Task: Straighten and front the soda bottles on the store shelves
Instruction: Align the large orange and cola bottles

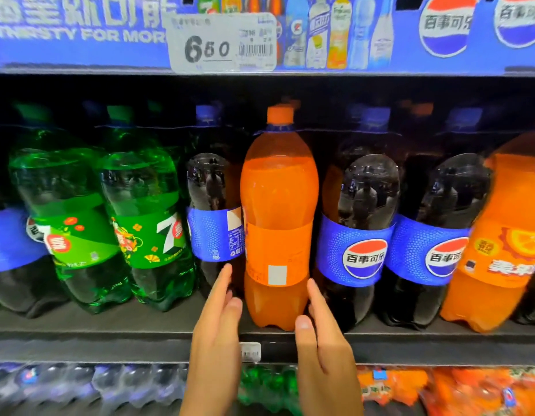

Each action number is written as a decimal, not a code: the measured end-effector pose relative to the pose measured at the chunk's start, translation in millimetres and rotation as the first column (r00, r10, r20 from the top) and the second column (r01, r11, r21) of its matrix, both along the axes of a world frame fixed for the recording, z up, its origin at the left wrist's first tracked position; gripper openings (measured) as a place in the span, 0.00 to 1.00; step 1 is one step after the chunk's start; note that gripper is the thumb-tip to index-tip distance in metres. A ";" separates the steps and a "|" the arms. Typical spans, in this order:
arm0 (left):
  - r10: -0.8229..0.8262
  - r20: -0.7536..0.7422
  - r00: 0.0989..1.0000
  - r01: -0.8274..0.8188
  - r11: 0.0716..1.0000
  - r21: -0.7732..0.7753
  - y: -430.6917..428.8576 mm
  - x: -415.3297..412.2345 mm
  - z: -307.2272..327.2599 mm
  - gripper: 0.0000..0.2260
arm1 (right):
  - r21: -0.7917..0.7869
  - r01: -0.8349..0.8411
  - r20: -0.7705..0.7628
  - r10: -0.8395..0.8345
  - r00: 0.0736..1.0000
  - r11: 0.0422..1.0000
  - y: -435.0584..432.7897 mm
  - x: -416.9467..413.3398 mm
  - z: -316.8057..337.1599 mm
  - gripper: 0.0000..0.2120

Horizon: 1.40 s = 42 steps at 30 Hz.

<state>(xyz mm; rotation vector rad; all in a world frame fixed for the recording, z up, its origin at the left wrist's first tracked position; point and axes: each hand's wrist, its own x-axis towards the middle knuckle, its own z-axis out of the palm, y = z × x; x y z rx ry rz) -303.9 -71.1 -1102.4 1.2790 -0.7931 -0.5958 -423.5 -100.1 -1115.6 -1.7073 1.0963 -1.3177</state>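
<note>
A tall orange soda bottle point(278, 205) stands upright at the front of the dark shelf point(125, 340), its label turned so the plain back with a white patch faces out. My left hand point(216, 334) reaches up on its left side with straight fingers, fingertips beside the bottle's lower body. On the right side, my right hand point(321, 340) does the same, fingers straight, close to or just touching the base. Left of it a cola bottle point(213, 211) shows its label's back. Two cola bottles point(362, 235) to the right face front.
Two green lemon-lime bottles point(140, 211) stand at the left, another orange bottle point(500, 235) at the right edge. A price tag reading 6.60 point(221, 43) hangs on the upper shelf rail. Shrink-wrapped packs of bottles point(110, 385) fill the shelf below.
</note>
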 end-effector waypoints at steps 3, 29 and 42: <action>-0.102 -0.058 0.993 0.104 0.994 0.036 -4.6 -6.0 -1.8 0.19 | 0.157 -0.139 0.101 0.124 0.987 0.978 -3.6 2.3 4.4 0.23; 0.012 0.240 0.971 -0.020 0.999 0.033 0.2 -16.3 -13.0 0.19 | -0.066 -0.209 -0.224 0.190 0.956 0.976 8.1 -17.0 -5.9 0.38; 0.029 0.306 0.952 -0.030 1.000 -0.002 6.5 -21.7 -25.3 0.22 | -0.121 -0.198 -0.266 0.160 0.951 0.973 -3.3 -16.2 -8.3 0.36</action>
